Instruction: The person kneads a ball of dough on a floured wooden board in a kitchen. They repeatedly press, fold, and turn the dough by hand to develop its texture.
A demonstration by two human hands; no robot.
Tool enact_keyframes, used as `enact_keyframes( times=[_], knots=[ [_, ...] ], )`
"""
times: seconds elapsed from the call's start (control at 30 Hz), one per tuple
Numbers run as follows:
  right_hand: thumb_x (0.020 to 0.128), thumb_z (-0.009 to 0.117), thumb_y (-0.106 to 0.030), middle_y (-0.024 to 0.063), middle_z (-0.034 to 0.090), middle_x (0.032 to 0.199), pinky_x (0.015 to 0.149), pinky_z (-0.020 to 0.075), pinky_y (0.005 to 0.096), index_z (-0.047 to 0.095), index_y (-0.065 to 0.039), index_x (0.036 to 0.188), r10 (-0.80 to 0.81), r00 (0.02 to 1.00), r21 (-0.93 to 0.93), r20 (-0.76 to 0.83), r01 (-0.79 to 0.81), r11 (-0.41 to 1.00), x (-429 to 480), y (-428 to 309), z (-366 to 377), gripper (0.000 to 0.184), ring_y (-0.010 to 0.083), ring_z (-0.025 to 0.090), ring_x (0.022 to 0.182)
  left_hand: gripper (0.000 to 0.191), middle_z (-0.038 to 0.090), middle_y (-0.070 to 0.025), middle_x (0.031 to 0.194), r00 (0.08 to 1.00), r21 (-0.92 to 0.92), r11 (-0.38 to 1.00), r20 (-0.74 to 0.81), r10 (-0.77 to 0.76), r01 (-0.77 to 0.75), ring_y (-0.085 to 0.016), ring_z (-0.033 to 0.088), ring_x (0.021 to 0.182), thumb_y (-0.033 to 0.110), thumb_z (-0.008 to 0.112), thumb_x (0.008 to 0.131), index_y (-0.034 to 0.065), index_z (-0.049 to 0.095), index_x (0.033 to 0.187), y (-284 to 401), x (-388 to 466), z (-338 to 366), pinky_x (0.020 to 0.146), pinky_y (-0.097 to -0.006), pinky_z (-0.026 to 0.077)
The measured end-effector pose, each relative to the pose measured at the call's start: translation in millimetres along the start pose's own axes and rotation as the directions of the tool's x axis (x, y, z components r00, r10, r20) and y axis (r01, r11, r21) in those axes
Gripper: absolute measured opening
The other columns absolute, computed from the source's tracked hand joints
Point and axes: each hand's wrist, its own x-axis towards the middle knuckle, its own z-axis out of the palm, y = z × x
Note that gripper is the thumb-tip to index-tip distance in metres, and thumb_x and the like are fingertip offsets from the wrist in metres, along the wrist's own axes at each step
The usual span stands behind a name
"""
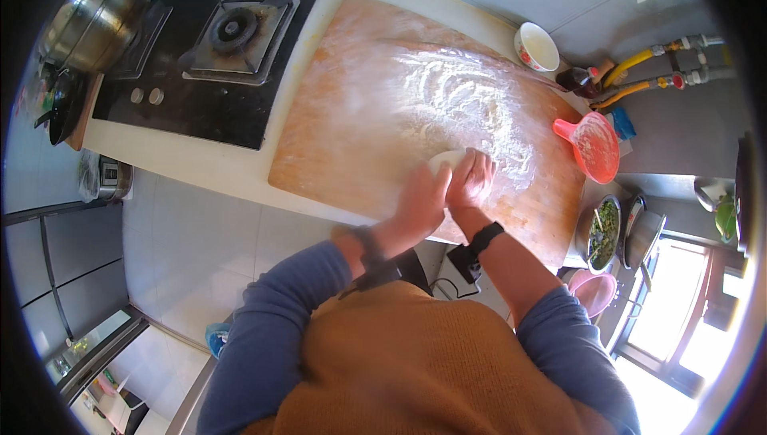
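Observation:
A pale lump of dough [444, 161] lies near the front edge of a floured wooden board [335, 111]. Both hands press on it from the near side. My left hand [422, 198], somewhat blurred, covers its left and near part. On its right part rests my right hand [472, 180], fingers bent over it, with the two hands touching or nearly so at the heels. Loose white flour [467, 99] is spread over the board beyond and to the right of the dough. The underside of the dough and part of my fingers are hidden.
Left of the board is a gas hob [222, 63] with a large steel pot [99, 15]. A flowered bowl [537, 47] stands at the back right. A floury red plastic scoop or funnel [593, 147] overlaps the board's right side, near a metal bowl of chopped greens [605, 234] and a pink bowl [593, 292].

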Motion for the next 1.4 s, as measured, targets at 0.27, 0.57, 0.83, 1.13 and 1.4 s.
enact_keyframes(
  times=[0.27, 0.57, 0.83, 1.13, 1.4],
  knots=[
    [0.094, 0.042, -0.029, 0.0212, 0.061, 0.086, 0.077, 0.0437, 0.0504, 0.058, -0.003, 0.081, 0.426, 0.886, 0.172, 0.181, -0.455, 0.873, 65.3, 2.7, 21.2, 0.033, 0.0415, 0.056, 0.085, 0.069, 0.047, -0.0256, 0.116, 0.932, -0.592, 0.74, 0.053, -0.36, 0.319, -0.04, 0.052, 0.101, 0.019, 0.069, 0.079, 0.0042, 0.031, 0.134, -9.9, 39.5, 3.9, 0.083, -0.0494, 0.044],
    [0.099, 0.027, -0.052, 0.0196, 0.065, 0.11, 0.092, 0.0439, 0.0465, 0.067, -0.005, 0.109, 0.557, 0.361, 0.34, 0.748, -0.929, 0.145, 86.9, 1.2, -10.0, 0.062, 0.0365, 0.061, 0.104, 0.068, 0.051, -0.0181, 0.118, 0.816, -0.737, 0.436, 0.271, -0.51, 0.517, -0.032, 0.057, 0.101, 0.028, 0.074, 0.078, 0.0044, 0.035, 0.129, 4.4, 65.5, -16.0, 0.069, -0.0457, 0.05],
    [0.095, 0.045, -0.04, 0.0151, 0.063, 0.099, 0.077, 0.0484, 0.04, 0.059, 0.001, 0.099, 0.742, 0.154, 0.5, 0.653, -0.824, -0.269, 3.5, -6.0, -38.7, 0.043, 0.0275, 0.06, 0.084, 0.049, 0.05, -0.0209, 0.093, 0.981, -0.124, 0.975, -0.073, 0.179, -0.187, -0.042, 0.051, 0.082, 0.006, 0.065, 0.073, 0.004, 0.05, 0.119, 14.6, -5.7, -6.3, 0.067, -0.049, 0.041],
    [0.09, 0.044, -0.016, 0.0167, 0.058, 0.084, 0.077, 0.0429, 0.0477, 0.054, -0.004, 0.08, 0.34, 0.939, 0.131, 0.06, -0.345, 0.929, 17.4, 4.5, 19.0, 0.019, 0.0368, 0.054, 0.084, 0.063, 0.046, -0.0289, 0.102, 0.994, -0.138, 0.987, -0.062, -0.093, 0.083, -0.045, 0.048, 0.091, 0.004, 0.061, 0.076, -0.0041, 0.035, 0.133, -3.0, 3.6, 0.4, 0.08, -0.0519, 0.041],
    [0.097, 0.034, -0.038, 0.0221, 0.064, 0.096, 0.083, 0.044, 0.0512, 0.063, -0.002, 0.089, 0.679, 0.681, 0.097, 0.274, -0.723, 0.684, 93.0, 1.0, 25.5, 0.048, 0.0415, 0.059, 0.094, 0.087, 0.044, -0.0236, 0.124, 0.878, -0.747, 0.514, 0.195, -0.437, 0.422, -0.033, 0.051, 0.112, 0.024, 0.075, 0.077, -0.0042, 0.02, 0.138, -4.8, 40.7, 0.1, 0.092, -0.0436, 0.044]
  ],
)
